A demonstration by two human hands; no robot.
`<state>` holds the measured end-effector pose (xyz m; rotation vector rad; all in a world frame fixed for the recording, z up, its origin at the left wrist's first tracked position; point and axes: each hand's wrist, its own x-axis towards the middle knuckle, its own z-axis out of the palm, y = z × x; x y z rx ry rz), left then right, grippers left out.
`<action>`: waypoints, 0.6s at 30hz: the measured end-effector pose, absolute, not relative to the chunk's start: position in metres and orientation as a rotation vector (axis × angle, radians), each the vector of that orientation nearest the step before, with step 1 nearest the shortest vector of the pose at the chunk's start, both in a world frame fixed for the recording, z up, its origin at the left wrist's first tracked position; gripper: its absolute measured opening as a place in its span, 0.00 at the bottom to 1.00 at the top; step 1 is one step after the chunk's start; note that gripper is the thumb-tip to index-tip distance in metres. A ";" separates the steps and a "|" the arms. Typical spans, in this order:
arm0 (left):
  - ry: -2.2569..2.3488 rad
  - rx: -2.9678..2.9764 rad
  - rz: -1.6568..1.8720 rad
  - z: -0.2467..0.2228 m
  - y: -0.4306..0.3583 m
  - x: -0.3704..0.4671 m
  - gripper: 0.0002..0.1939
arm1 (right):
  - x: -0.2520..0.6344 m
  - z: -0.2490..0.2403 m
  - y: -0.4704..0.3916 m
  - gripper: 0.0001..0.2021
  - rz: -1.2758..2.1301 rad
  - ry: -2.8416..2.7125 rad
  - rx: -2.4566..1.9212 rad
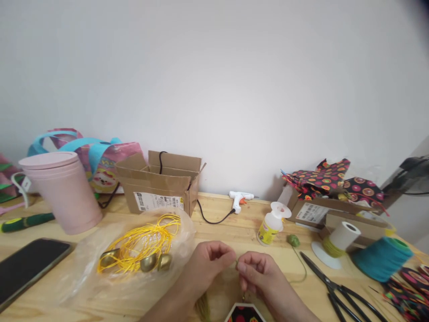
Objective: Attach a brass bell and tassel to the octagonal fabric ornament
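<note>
My left hand [212, 264] and my right hand [256, 273] meet over the wooden table, fingertips nearly touching. Both pinch a thin green cord [236, 264] that shows in the small gap between them. Below my right hand, a gold-coloured bit joins a dark patterned piece with a white angular rim [244, 313], cut off by the bottom edge. An olive-green tassel [203, 307] hangs or lies beneath my left wrist. Right of my hands, a small green ball of cord [293, 241] trails a loose strand on the table.
Black scissors [330, 284], a teal thread cone [382, 259] and a spool [342, 239] are at right. A glue bottle [268, 228] and glue gun [238, 201] stand behind. Yellow cords with brass bells [147, 263], an open box [161, 183], pink cup [65, 197] and phone [31, 268] are left.
</note>
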<state>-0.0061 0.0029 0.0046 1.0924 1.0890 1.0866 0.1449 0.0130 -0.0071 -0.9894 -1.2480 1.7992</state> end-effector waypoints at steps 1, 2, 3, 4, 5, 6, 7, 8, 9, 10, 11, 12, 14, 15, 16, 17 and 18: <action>1.080 1.123 1.086 0.004 0.003 -0.006 0.12 | 0.145 -0.006 0.012 0.15 1.800 -1.241 -0.987; 1.071 1.144 1.102 0.004 0.003 -0.005 0.10 | 0.145 -0.006 0.012 0.15 1.805 -1.239 -0.983; 1.066 1.160 1.122 0.004 0.003 -0.005 0.10 | 0.145 -0.005 0.012 0.16 1.814 -1.240 -0.975; 1.065 1.172 1.141 0.004 0.003 -0.004 0.09 | 0.145 -0.005 0.012 0.16 1.821 -1.245 -0.967; 1.063 1.177 1.155 0.005 0.003 -0.004 0.09 | 0.145 -0.005 0.012 0.16 1.825 -1.252 -0.958; 1.070 1.169 1.172 0.006 0.003 -0.004 0.09 | 0.145 -0.006 0.012 0.17 1.824 -1.265 -0.950; 1.096 1.143 1.198 0.007 0.003 -0.005 0.10 | 0.145 -0.006 0.013 0.17 1.821 -1.282 -0.945; 1.131 1.109 1.229 0.007 0.003 -0.007 0.11 | 0.145 -0.006 0.013 0.17 1.819 -1.299 -0.944; 1.166 1.074 1.266 0.008 0.004 -0.010 0.12 | 0.145 -0.006 0.013 0.18 1.818 -1.313 -0.946; 1.191 1.046 1.306 0.008 0.005 -0.013 0.13 | 0.145 -0.006 0.013 0.18 1.820 -1.324 -0.950; 1.195 1.031 1.343 0.009 0.007 -0.016 0.14 | 0.144 -0.006 0.013 0.18 1.818 -1.328 -0.957; 1.176 1.028 1.369 0.009 0.008 -0.019 0.15 | 0.144 -0.006 0.013 0.19 1.814 -1.322 -0.967; 1.100 1.061 1.378 0.009 0.009 -0.021 0.16 | 0.143 -0.006 0.012 0.19 1.793 -1.301 -0.995; 1.073 1.091 1.369 0.009 0.008 -0.020 0.16 | 0.143 -0.006 0.012 0.18 1.781 -1.292 -1.008; 1.057 1.137 1.353 0.009 0.007 -0.019 0.16 | 0.143 -0.006 0.012 0.18 1.775 -1.287 -1.019; 1.048 1.204 1.333 0.010 0.005 -0.016 0.18 | 0.144 -0.006 0.012 0.18 1.772 -1.286 -1.027; 1.042 1.288 1.310 0.012 0.002 -0.014 0.19 | 0.144 -0.007 0.012 0.17 1.768 -1.289 -1.030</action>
